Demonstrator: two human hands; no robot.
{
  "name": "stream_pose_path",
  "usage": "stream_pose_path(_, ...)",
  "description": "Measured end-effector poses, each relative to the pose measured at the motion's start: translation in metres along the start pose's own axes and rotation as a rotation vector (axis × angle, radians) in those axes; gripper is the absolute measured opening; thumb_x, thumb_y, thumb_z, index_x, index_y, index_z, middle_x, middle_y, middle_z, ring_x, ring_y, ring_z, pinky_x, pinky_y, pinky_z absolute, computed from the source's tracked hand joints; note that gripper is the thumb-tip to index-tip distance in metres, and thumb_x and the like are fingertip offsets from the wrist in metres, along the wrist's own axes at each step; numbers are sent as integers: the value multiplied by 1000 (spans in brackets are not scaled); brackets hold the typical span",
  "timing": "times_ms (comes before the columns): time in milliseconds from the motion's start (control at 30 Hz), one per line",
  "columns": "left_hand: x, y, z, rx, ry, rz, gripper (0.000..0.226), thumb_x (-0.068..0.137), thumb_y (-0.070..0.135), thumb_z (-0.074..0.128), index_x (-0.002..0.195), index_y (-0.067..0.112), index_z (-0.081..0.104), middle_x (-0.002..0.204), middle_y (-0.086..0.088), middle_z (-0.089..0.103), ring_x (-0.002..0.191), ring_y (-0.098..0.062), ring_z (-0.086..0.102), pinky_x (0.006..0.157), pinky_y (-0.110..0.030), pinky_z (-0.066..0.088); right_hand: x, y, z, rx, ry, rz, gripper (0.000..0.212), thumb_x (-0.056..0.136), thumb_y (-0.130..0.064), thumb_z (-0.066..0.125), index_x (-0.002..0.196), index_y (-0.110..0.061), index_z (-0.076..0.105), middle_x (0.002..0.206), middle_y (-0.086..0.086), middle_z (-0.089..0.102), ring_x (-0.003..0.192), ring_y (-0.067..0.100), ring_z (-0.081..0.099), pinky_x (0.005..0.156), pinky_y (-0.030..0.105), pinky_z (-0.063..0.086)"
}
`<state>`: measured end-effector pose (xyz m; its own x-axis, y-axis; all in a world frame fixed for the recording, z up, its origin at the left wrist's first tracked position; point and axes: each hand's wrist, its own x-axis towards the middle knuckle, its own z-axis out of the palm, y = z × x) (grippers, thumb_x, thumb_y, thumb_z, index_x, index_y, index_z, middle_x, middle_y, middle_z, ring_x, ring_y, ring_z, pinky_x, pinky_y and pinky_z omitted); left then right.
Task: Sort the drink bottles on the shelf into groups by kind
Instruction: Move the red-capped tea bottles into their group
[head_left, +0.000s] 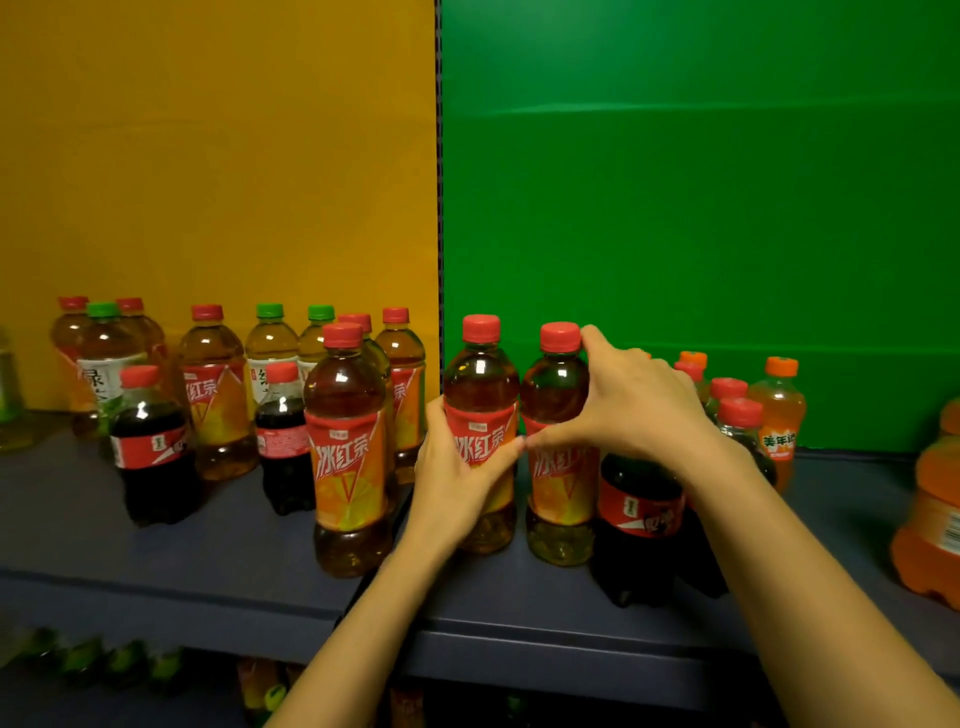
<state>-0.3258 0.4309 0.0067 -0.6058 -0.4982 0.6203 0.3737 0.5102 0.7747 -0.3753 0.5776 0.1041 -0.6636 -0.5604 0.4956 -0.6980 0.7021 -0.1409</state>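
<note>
Squarely upright tea bottles (480, 382), caps (481, 327) up

Leftward the shelf front (104, 545) lies open; cola bottles (641, 512) crowd rightward.

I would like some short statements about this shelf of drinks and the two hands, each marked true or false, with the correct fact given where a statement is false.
1. The left hand grips an iced black tea bottle around its label. True.
2. The right hand holds nothing. False: it grips a second iced black tea bottle at the shoulder, just below the red cap.
3. The green tea bottles have green caps. True.
4. The orange soda bottles stand at the left end of the shelf. False: they stand at the right, in front of the green panel.
</note>
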Motion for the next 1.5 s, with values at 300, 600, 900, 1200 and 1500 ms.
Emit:
stream_pose_path(300,-7,78,-29,-45,238,276,59,70,23,76,118,20,41,106,17,59,101,2,60,85,-19,49,-3,-6,-16,824,335,-123,79,49,-45,85,118,-29,49,107,-7,65,100,12,62,92,35,49)
stream_pose_path(600,-43,95,-106,-12,386,285,55,62,37,74,110,38,46,107,8,60,99,-8,63,81,-22,53,-30,-57,14,1595,280,-169,73,57,-19,83,120,-9,49,102,-2,63,82,-1,65,70,14,51)
stream_pose_path(900,-61,42,-202,91,439,175,57,57,46,72,107,43,47,104,16,60,98,0,61,77,-13,51,-41,-145,68,1631,256,-174,66,56,-14,80,115,-20,50,103,-8,65,93,4,66,76,17,51)
stream_pose_path(1200,-33,-26,-313,140,403,77,58,59,43,83,102,42,45,100,16,57,87,13,57,71,-13,47,-17,-251,116,1521,372,-110,69,55,-27,81,115,-32,47,114,-4,62,101,6,63,84,22,53)
stream_pose_path(1500,12,-84,-367,120,385,16,59,67,24,77,118,20,46,101,14,57,92,-1,57,78,-20,46,19,-299,161,1290,458,-40,72,58,-34,86,119,-32,49,118,-8,59,112,10,58,95,34,50)
